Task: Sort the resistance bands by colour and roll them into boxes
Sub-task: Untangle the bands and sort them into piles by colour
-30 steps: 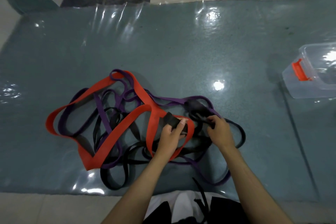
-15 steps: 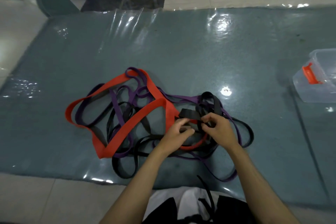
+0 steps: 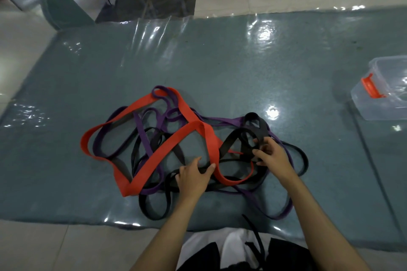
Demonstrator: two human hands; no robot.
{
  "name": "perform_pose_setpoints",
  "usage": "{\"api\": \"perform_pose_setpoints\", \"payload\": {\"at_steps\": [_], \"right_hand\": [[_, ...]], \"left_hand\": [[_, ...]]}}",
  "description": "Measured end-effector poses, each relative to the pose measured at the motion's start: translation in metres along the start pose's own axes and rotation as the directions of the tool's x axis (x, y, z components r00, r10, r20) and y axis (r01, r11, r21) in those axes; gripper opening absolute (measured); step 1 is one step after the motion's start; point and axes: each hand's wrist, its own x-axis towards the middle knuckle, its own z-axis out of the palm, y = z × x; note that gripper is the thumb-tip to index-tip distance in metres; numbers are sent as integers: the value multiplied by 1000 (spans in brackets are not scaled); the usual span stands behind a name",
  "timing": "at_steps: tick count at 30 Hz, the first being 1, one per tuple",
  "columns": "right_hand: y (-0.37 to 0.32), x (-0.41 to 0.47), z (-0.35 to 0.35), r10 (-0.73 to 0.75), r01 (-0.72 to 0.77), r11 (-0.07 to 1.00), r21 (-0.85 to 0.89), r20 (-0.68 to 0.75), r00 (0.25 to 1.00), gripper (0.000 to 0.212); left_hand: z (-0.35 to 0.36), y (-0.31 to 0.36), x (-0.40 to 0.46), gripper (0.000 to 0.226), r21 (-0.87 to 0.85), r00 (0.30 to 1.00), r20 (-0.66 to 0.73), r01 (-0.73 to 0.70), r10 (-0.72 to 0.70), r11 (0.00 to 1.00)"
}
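Right hand (image 3: 272, 156) pinches black band (image 3: 259, 130); left hand (image 3: 193, 177) presses the tangle.

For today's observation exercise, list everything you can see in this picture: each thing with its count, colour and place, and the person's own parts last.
Red band: one, red-orange, wide, looped across the tangle on the mat.
Purple bands: count unclear, purple, tangled under and around the red one.
Black bands: count unclear, black, tangled through the pile.
Box: one, clear plastic with an orange-red latch, at the mat's right edge.
Mat: one, grey-green, under glossy clear film, on the tiled floor.
Left hand: rests on a black band at the tangle's near side.
Right hand: grips a black band at the tangle's right side.
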Motion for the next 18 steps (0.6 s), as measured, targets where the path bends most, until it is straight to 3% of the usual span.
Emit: {"api": "perform_pose_setpoints", "payload": {"at_steps": [6,9,12,18], "right_hand": [[-4,-3,10,-26,30,999,-40,92,995,43],[-5,-2,10,-39,51,996,-69,171,985,42],[-3,-1,9,-44,87,982,-167,246,968,40],[-6,0,15,-72,202,891,-407,312,947,47]], "left_hand": [[9,16,1,52,181,996,83,-4,-11,983],[13,23,0,26,73,999,41,4,-7,997],[10,28,4,16,-47,1000,25,3,-2,999],[15,24,7,49,-129,976,203,105,-77,986]]}}
